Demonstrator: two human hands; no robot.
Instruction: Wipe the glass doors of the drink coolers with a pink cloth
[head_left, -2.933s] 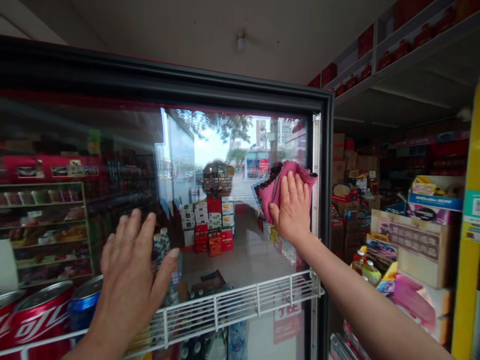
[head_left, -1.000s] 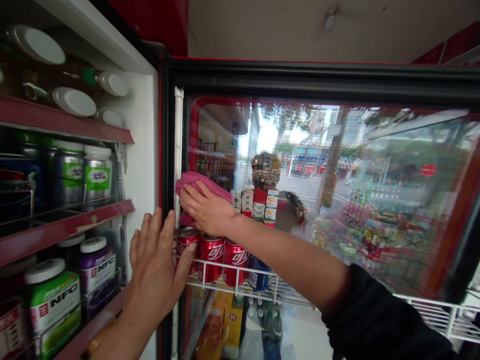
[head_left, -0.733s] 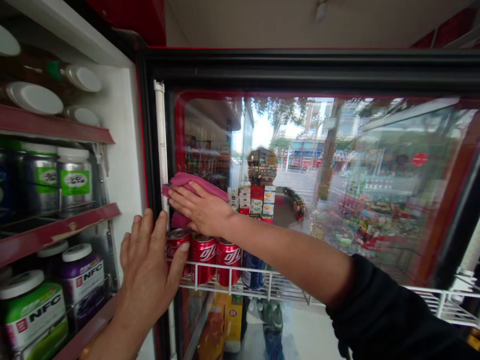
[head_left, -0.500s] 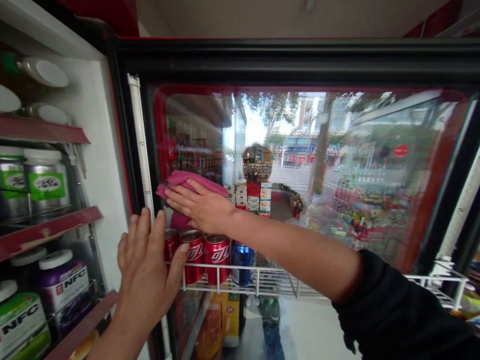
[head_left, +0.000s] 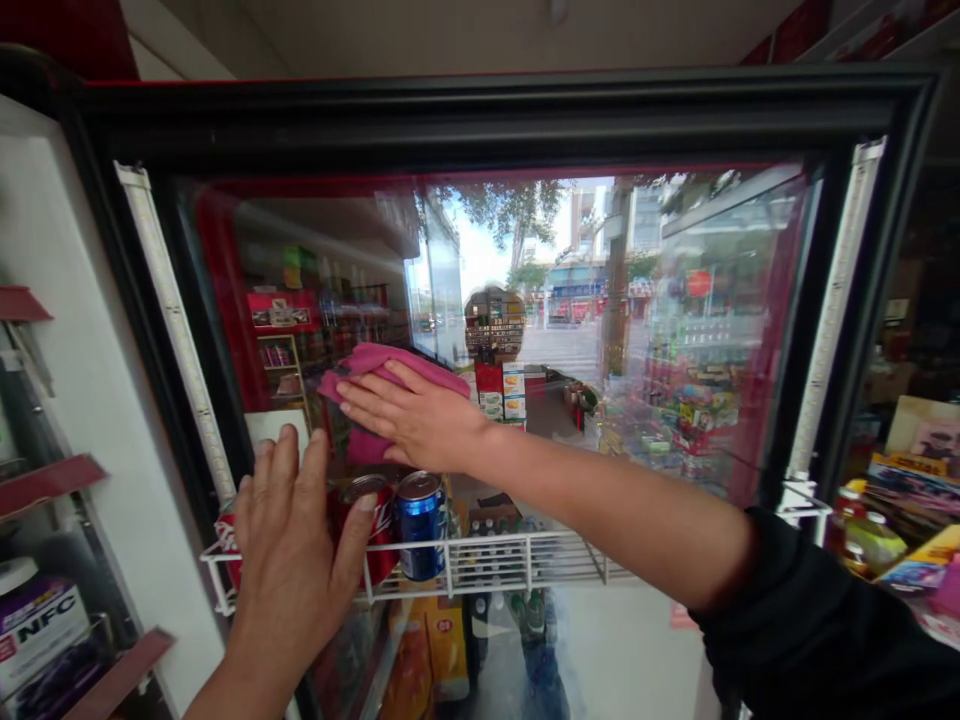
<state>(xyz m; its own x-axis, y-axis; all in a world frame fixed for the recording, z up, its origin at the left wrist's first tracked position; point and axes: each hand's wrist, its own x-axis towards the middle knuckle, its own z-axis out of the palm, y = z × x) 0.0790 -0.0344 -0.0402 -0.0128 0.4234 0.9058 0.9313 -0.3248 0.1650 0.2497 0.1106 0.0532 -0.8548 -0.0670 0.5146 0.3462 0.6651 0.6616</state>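
Note:
My right hand (head_left: 412,415) lies flat, fingers stretched, over a pink cloth (head_left: 375,362) against the left-middle part of the glass door (head_left: 660,350). The cloth bunches out above and below the fingers. My left hand (head_left: 289,540) is raised in front of the door rack with its fingers apart, and nothing shows in it. It hides part of the rack's left end. Beside its thumb stand a red can (head_left: 379,515) and a blue can (head_left: 420,525) in the white wire rack (head_left: 525,562). Whether my left hand touches the rack I cannot tell.
A black frame (head_left: 480,120) surrounds the glass, with white light strips (head_left: 176,330) along both sides. Fridge shelves with a purple-labelled NFC bottle (head_left: 45,630) are at the left. Packaged goods (head_left: 915,480) sit at the right. Street and shop reflections cover the glass.
The door and its rack have shifted left in view, while both hands keep nearly the same place. The cloth now lies farther right on the glass. My left hand now covers some cans.

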